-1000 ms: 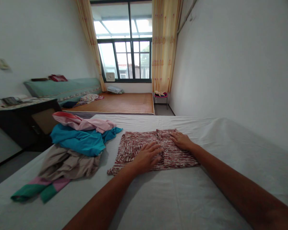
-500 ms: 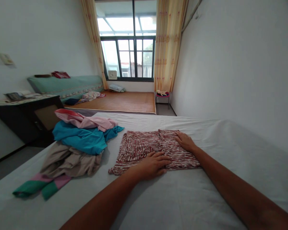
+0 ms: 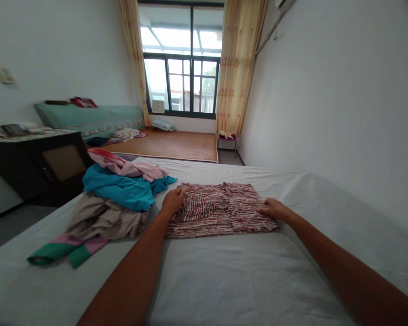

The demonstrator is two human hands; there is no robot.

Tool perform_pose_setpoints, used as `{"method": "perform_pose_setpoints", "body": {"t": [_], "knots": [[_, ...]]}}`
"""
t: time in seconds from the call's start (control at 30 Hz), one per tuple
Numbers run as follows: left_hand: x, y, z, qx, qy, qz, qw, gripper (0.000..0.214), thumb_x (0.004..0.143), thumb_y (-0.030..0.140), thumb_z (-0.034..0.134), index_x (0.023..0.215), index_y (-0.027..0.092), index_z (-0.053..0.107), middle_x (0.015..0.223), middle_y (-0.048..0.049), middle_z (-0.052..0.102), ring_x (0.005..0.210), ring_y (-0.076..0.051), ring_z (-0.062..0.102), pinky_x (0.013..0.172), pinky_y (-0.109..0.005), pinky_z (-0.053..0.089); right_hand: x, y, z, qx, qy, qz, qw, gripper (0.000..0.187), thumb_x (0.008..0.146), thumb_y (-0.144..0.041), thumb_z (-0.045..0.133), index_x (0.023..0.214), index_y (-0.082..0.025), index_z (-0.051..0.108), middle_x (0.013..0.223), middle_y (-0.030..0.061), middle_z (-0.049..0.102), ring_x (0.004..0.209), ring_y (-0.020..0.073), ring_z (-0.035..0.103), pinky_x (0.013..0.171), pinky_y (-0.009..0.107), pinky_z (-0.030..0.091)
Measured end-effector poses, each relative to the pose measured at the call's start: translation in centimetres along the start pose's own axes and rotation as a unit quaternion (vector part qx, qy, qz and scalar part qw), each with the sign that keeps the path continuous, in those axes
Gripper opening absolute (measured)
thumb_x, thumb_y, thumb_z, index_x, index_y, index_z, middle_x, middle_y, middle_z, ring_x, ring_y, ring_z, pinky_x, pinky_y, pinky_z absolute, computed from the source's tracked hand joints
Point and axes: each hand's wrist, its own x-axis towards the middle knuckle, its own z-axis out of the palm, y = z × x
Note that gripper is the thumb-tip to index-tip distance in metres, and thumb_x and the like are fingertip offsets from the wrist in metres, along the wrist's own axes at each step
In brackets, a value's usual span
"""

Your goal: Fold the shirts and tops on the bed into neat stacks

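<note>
A red and white striped garment [image 3: 224, 208] lies folded flat on the white bed sheet [image 3: 245, 280]. My left hand [image 3: 173, 200] is at its left edge, fingers curled round the cloth there. My right hand [image 3: 274, 209] rests at the garment's right edge, fingers closed on the hem. Both arms reach forward over the bed.
A pile of clothes [image 3: 112, 203] lies left of the garment: pink, blue, beige and a green-pink piece. A dark cabinet [image 3: 37, 167] stands at the left. Beyond are a second bed with a mat [image 3: 170, 145], a small stool [image 3: 227, 137] and a window [image 3: 180, 68].
Both hands have slid outward from the garment's middle to its left and right edges. The left side of the garment is now folded in, making it narrower.
</note>
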Motion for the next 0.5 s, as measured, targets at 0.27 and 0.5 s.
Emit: {"method": "perform_pose_setpoints", "body": {"t": [0.27,0.5], "knots": [[1.1,-3.8,0.4,-0.26,0.075,-0.107,0.957,0.052,0.075,0.057,0.05,0.089,0.011,0.07,0.09,-0.009,0.072,0.088,-0.024,0.064,0.075,-0.03,0.048,-0.8,-6.8,-2.3,0.408,-0.193,-0.056,0.891,0.043,0.071,-0.03,0.068,0.112,-0.019,0.058,0.099,0.0076,0.071,0.081,0.0182,0.068,0.073,0.03,0.055],[1.5,-4.8,0.7,-0.337,0.068,-0.143,0.928,0.063,0.078,0.065,0.046,0.093,0.008,0.068,0.099,-0.0169,0.071,0.092,-0.024,0.067,0.079,-0.034,0.052,0.7,-21.2,1.4,0.378,-0.259,-0.208,0.864,0.037,0.072,-0.03,0.066,0.106,-0.016,0.062,0.087,0.0024,0.068,0.073,0.0151,0.064,0.067,0.026,0.053]]}}
